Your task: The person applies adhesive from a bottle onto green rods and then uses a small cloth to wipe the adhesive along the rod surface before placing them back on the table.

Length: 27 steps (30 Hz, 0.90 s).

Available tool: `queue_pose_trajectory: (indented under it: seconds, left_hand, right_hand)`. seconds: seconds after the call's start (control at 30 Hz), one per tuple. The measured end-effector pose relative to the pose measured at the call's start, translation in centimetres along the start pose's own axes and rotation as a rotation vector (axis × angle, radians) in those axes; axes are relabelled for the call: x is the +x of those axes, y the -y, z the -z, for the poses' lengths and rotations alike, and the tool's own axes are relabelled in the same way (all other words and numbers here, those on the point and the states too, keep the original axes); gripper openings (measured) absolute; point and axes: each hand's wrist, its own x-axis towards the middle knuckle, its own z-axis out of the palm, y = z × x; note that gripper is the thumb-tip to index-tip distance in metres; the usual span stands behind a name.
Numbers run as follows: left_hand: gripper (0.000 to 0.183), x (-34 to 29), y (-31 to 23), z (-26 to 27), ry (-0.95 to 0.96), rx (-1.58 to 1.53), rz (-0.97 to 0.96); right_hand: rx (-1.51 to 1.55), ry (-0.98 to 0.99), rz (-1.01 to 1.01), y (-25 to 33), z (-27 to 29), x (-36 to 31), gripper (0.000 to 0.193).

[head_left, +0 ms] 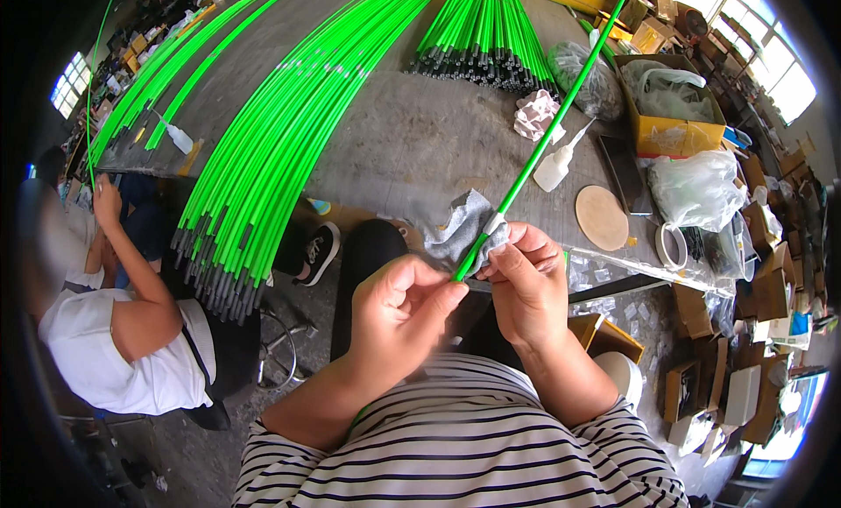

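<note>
A long green rod point(561, 114) slants from the far right down to my hands, with a pale band near its lower part. The thumb and fingers of my left hand point(407, 302) pinch the rod's near end. Just right of it, my right hand point(530, 280) is closed on a grey cloth point(455, 232), which lies against the rod by the pale band. Part of the cloth is hidden behind the rod and fingers. On the table to the left lies a wide row of green rods point(289, 140) with dark tips overhanging the edge.
Beyond lies a bundle of green rods point(482, 35). To the right are a white squeeze bottle point(554, 168), crumpled paper point(536, 114), a round tan disc point(602, 217), a tape roll point(671, 247) and a yellow box point(674, 136). A co-worker point(123, 333) sits at left holding another rod.
</note>
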Motion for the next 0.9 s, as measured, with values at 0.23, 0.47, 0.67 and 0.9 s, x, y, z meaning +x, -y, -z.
queue_pose_trajectory:
  seconds: [0.23, 0.47, 0.67, 0.9]
  left_hand:
    - [0.009, 0.7, -0.1, 1.0, 0.086, -0.320, 0.224]
    - [0.032, 2.2, 0.2, 3.6, 0.269, -0.505, 0.347]
    - [0.032, 2.9, 0.6, 5.7, 0.257, -0.642, 0.414]
    - [0.032, 3.5, 0.4, 7.3, 0.149, -0.530, 0.402]
  right_hand:
    - [0.009, -0.003, -0.042, -0.3, -0.7, 0.7, 0.009]
    - [-0.245, -0.087, 0.032, -1.1, -0.3, 3.6, 0.007]
    - [-1.259, -0.192, 0.776, -0.5, 1.3, 11.8, 0.010]
    - [-1.473, 0.129, 0.722, -1.9, 1.5, 11.4, 0.009]
